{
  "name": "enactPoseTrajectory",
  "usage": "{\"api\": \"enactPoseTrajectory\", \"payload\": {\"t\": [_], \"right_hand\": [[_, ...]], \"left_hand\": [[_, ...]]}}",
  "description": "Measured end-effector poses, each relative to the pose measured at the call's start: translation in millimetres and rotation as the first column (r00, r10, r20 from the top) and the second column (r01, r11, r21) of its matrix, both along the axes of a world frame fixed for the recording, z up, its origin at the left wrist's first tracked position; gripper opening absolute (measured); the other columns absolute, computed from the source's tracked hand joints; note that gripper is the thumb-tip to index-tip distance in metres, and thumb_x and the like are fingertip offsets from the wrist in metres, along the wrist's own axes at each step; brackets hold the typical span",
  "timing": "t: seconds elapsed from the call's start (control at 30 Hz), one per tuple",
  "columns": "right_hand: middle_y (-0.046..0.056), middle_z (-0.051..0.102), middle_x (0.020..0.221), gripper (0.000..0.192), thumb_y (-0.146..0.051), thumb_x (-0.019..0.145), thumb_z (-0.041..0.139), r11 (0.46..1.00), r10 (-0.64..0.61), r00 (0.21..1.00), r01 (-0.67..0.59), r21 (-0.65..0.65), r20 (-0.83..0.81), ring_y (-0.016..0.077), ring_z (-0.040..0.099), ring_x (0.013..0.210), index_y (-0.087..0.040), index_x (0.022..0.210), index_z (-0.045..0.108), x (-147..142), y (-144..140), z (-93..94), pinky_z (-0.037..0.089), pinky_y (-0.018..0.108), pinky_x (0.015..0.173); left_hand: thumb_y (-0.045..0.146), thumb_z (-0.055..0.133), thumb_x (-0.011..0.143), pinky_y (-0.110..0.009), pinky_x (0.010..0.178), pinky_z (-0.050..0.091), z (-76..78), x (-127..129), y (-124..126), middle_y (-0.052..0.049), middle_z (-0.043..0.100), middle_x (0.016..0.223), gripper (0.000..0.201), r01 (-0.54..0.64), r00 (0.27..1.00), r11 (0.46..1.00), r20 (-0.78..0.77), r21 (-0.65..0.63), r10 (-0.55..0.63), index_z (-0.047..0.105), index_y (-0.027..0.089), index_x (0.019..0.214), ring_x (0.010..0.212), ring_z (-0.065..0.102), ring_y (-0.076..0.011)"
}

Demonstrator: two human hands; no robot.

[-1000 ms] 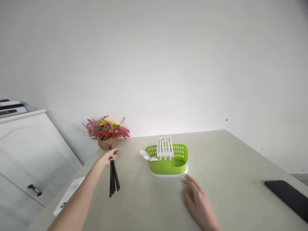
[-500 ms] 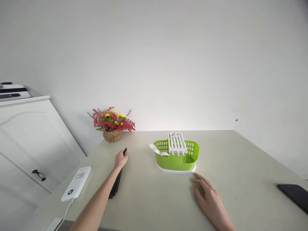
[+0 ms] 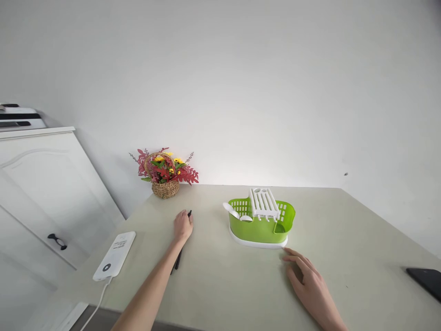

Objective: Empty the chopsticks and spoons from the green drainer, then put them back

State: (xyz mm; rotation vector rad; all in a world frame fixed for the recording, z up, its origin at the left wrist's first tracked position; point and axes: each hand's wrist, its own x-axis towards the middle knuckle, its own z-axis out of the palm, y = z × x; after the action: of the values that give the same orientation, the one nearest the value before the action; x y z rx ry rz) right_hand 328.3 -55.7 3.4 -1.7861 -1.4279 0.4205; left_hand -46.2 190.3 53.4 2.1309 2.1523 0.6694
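Note:
My left hand [image 3: 183, 225] is closed around a bundle of thin black chopsticks [image 3: 178, 262] on the left half of the table. One end pokes out past the fingers, while the forearm hides much of their length. To the right stands a green cutlery basket [image 3: 253, 231] on a white base [image 3: 258, 244], with a slotted white rack [image 3: 264, 203] across its top. White spoons [image 3: 231, 210] lean out of its left compartment. My right hand [image 3: 308, 280] rests open, palm down, its fingertips at the base's front right edge.
A wicker basket of artificial flowers [image 3: 165, 188] stands against the wall. At the left edge lies a white power strip or charger [image 3: 115, 255] with its cable. A black phone [image 3: 425, 281] lies at the far right. A white cabinet [image 3: 37, 193] adjoins the table's left.
The view has shifted slightly, moving everything rightward in the picture. The chopsticks have turned or slid a little, and less of them shows beside my left forearm. My right hand stays by the basket.

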Motion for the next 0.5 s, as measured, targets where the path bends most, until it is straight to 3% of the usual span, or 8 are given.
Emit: {"api": "enactPoseTrajectory", "payload": {"t": [0.17, 0.23, 0.33, 0.4, 0.5], "right_hand": [[0.002, 0.060, 0.144, 0.031, -0.042, 0.094, 0.043, 1.000, 0.011, 1.000, -0.011, 0.007, 0.015, 0.0236, 0.062, 0.122, -0.030, 0.109, 0.068, -1, -1, 0.6, 0.054, 0.039, 0.095], [0.003, 0.061, 0.143, 0.031, -0.041, 0.093, 0.044, 1.000, 0.021, 0.999, -0.021, 0.022, 0.025, 0.0240, 0.062, 0.123, -0.029, 0.108, 0.069, -1, -2, 0.6, 0.054, 0.040, 0.096], [0.004, 0.062, 0.141, 0.030, -0.041, 0.093, 0.046, 0.998, 0.031, 0.999, -0.032, 0.046, 0.036, 0.0246, 0.062, 0.124, -0.029, 0.108, 0.069, 0, -2, -0.3, 0.054, 0.040, 0.098], [0.003, 0.062, 0.141, 0.030, -0.042, 0.093, 0.046, 0.998, 0.031, 0.999, -0.033, 0.052, 0.037, 0.0246, 0.062, 0.124, -0.029, 0.108, 0.069, 1, -1, -1.0, 0.054, 0.041, 0.098], [0.003, 0.062, 0.141, 0.029, -0.042, 0.093, 0.046, 0.998, 0.035, 0.999, -0.037, 0.054, 0.033, 0.0244, 0.063, 0.122, -0.030, 0.108, 0.069, 1, 0, -1.8, 0.055, 0.040, 0.096]], "left_hand": [[0.037, 0.044, 0.098, -0.053, 0.123, 0.019, -5.9, 2, -4, -0.021, 0.041, 0.160, 0.053, 0.020, 0.999, 0.999, 0.036, -0.045, -0.018, 0.051, 0.011, 0.144, 0.153, 0.026, -0.0387], [0.043, 0.046, 0.097, -0.060, 0.121, 0.019, 0.6, 5, -5, -0.023, 0.040, 0.160, 0.059, 0.010, 0.997, 0.998, 0.076, -0.060, -0.005, 0.048, 0.010, 0.146, 0.152, 0.026, -0.0438], [0.052, 0.044, 0.097, -0.068, 0.119, 0.014, 22.3, 20, -4, -0.025, 0.035, 0.161, 0.067, 0.025, 0.990, 1.000, 0.143, -0.013, -0.023, 0.044, 0.010, 0.150, 0.153, 0.021, -0.0472], [0.055, 0.035, 0.101, -0.061, 0.124, 0.012, 42.7, 37, -5, -0.023, 0.033, 0.163, 0.069, 0.102, 0.977, 0.993, 0.181, 0.065, -0.112, 0.042, 0.010, 0.152, 0.155, 0.019, -0.0412], [0.052, 0.014, 0.106, -0.042, 0.125, 0.026, 76.8, 67, -14, -0.012, 0.046, 0.159, 0.066, 0.280, 0.923, 0.945, 0.221, 0.169, -0.314, 0.046, 0.017, 0.151, 0.151, 0.036, -0.0248]]}}
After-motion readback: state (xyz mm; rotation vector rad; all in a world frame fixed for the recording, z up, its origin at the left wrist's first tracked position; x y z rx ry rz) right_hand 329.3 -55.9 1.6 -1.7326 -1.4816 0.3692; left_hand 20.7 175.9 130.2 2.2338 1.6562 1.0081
